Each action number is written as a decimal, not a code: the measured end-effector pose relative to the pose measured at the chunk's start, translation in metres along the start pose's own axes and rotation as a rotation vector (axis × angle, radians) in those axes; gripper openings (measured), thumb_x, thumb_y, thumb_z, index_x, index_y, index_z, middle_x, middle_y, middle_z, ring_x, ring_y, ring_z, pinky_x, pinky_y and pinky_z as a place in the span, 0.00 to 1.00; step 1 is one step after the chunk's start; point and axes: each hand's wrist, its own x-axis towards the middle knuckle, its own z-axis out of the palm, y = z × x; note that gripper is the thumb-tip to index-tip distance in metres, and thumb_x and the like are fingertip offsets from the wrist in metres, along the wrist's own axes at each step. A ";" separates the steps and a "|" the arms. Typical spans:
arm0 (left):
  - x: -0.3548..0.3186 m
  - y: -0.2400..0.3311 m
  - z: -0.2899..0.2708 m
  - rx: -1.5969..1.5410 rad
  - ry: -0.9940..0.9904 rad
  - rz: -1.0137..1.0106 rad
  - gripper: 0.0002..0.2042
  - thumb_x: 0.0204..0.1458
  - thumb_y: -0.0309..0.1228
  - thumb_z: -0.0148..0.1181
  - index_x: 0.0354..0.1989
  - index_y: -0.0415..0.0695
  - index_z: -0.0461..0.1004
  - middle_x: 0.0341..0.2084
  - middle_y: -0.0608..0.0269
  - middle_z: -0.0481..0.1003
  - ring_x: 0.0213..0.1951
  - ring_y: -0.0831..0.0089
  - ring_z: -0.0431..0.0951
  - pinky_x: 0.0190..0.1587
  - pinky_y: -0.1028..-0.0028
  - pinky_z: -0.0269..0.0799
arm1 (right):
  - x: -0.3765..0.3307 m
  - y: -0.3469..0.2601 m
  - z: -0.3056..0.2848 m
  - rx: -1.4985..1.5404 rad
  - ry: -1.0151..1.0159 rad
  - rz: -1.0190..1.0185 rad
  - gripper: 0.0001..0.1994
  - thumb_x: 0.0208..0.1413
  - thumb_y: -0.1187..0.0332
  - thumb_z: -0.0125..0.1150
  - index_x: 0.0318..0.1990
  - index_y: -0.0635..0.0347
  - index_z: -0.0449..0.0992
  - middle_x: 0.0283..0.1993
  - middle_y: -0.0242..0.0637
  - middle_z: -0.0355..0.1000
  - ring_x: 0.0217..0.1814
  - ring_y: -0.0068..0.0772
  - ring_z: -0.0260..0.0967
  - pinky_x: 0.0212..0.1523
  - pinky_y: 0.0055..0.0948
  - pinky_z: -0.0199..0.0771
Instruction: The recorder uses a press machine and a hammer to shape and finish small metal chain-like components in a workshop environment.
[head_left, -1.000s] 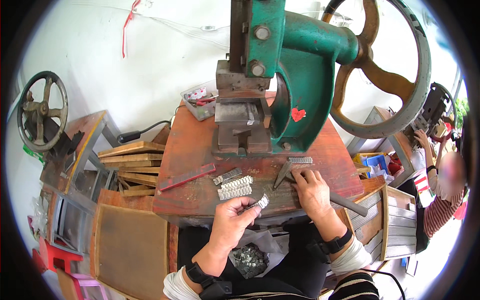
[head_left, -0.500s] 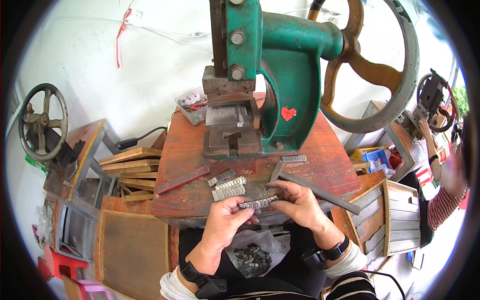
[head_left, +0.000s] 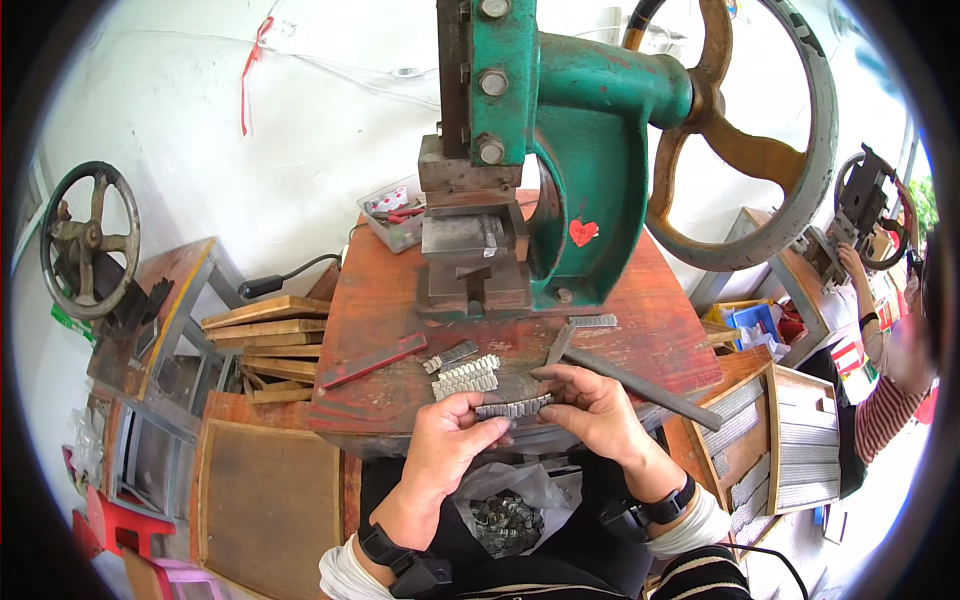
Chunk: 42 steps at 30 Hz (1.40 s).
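Between my two hands stretches a short strip of silvery metal links [head_left: 514, 409], much like a watch band. My left hand [head_left: 440, 445] pinches its left end with thumb and finger. My right hand [head_left: 595, 410] grips the other end the same way. On the wooden bench just beyond lie several similar strips [head_left: 467, 375] and a darker, duller strip [head_left: 451, 356]. A hammer [head_left: 640, 388] with a dark handle rests to the right, close to my right hand. One more link strip [head_left: 593, 321] sits beyond the hammer head.
A green hand press [head_left: 590, 180] with a big wheel [head_left: 735, 140] stands on the bench [head_left: 370, 310]. A red bar [head_left: 373, 362] lies left. In my lap is a plastic bag of metal pieces [head_left: 507, 522]. Wooden trays [head_left: 268, 500] flank me; a co-worker [head_left: 890, 400] is at far right.
My view has shifted slightly, so the bench and press appear a little further right. Both hands keep hold of the link strip, which now looks nearly the same.
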 end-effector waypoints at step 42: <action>0.014 -0.065 0.002 1.095 0.639 0.776 0.08 0.36 0.28 0.69 0.26 0.43 0.78 0.31 0.62 0.74 0.44 0.59 0.69 0.50 0.57 0.55 | -0.006 -0.014 0.049 -1.398 0.080 -0.284 0.24 0.51 0.75 0.63 0.58 0.61 0.70 0.29 0.42 0.68 0.26 0.48 0.71 0.26 0.41 0.74</action>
